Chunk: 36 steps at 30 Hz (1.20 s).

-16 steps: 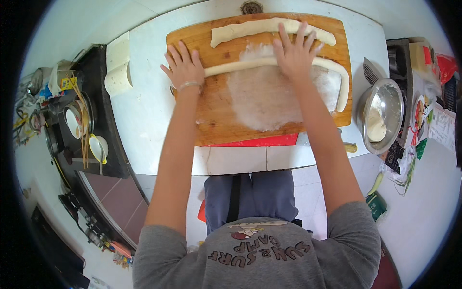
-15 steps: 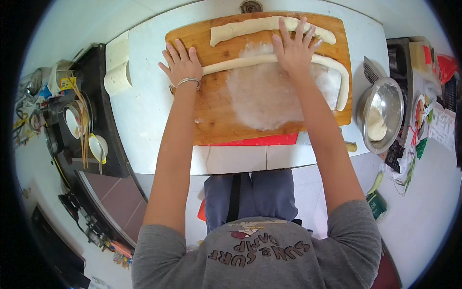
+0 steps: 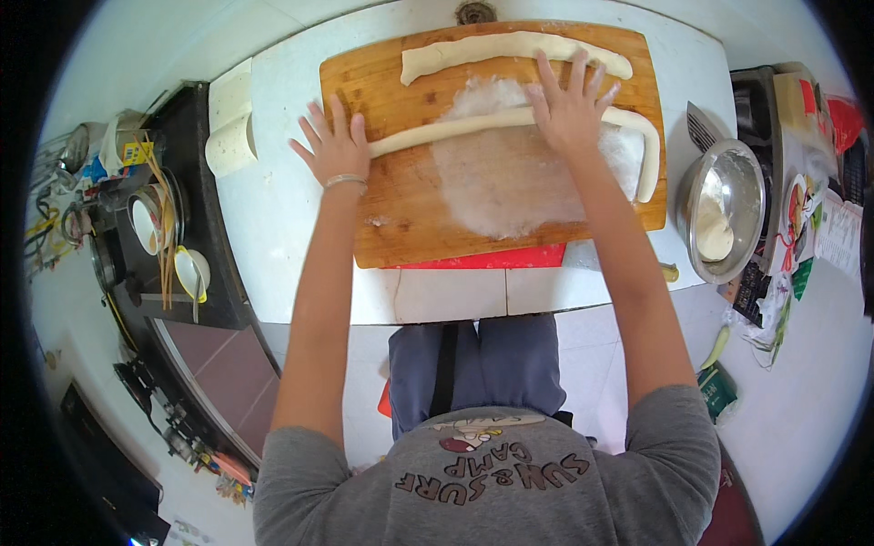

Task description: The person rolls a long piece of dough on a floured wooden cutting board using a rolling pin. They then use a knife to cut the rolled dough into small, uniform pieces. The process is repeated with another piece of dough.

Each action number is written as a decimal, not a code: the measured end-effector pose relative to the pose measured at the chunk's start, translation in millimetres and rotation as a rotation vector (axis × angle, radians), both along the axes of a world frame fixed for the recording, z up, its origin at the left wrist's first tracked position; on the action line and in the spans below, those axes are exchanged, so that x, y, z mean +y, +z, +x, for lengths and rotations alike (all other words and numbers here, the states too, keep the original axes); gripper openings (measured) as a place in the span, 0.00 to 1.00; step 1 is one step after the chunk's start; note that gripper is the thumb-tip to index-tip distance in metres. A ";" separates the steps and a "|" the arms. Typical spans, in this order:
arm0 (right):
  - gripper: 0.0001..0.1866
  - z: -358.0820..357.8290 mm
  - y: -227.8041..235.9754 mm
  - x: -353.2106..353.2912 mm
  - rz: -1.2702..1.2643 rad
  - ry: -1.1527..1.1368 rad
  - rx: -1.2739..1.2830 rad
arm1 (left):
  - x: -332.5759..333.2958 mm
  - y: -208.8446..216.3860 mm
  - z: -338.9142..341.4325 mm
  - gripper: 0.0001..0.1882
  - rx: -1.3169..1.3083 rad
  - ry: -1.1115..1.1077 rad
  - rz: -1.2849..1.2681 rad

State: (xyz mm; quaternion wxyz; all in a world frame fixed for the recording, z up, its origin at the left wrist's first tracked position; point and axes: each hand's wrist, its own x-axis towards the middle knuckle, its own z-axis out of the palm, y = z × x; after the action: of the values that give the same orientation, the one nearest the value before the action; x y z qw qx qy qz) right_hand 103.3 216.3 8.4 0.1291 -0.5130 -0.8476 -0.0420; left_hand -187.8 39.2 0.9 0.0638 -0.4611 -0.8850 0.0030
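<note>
A long thin dough rope (image 3: 455,129) lies across a wooden board (image 3: 401,209), its right end bending down toward me. My left hand (image 3: 339,150) rests flat with spread fingers over the rope's left end, partly past the board's left edge. Across the rope right of its middle lies my right hand (image 3: 572,116), palm down and fingers apart, hiding the stretch under it. A thicker, flatter strip of dough (image 3: 492,53) sits along the board's far side, just beyond my right fingertips. White flour (image 3: 501,191) is spread over the board's middle.
At the right stands a metal bowl (image 3: 742,196) with a lump of dough (image 3: 715,241) inside, a slotted metal utensil (image 3: 703,129) beside it. Something red (image 3: 510,258) shows under the board's near edge. On the left, a dark counter holds bowls (image 3: 193,271) and chopsticks (image 3: 167,246).
Both hands have come slightly nearer to me, the left also outward to the left and the right a little rightward. The rope has rolled slightly nearer under them.
</note>
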 end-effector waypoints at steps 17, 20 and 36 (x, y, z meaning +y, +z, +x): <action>0.22 69.9 41.8 34.4 -0.142 0.622 0.187 | 21.8 30.7 79.7 0.19 -0.367 -0.466 0.248; 0.22 3.0 32.5 26.0 -0.108 0.428 0.320 | 67.9 24.5 107.1 0.21 -0.227 -0.296 0.362; 0.28 -22.5 -12.1 -8.2 0.006 0.173 0.112 | 64.4 -10.0 74.1 0.36 -0.096 0.010 0.183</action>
State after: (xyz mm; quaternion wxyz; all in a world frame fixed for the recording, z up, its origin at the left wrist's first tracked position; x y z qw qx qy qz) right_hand 80.8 208.0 -3.6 0.1809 -0.4389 -0.8802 -0.0046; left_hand -113.6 103.6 -9.1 0.0631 -0.4485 -0.8860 -0.0994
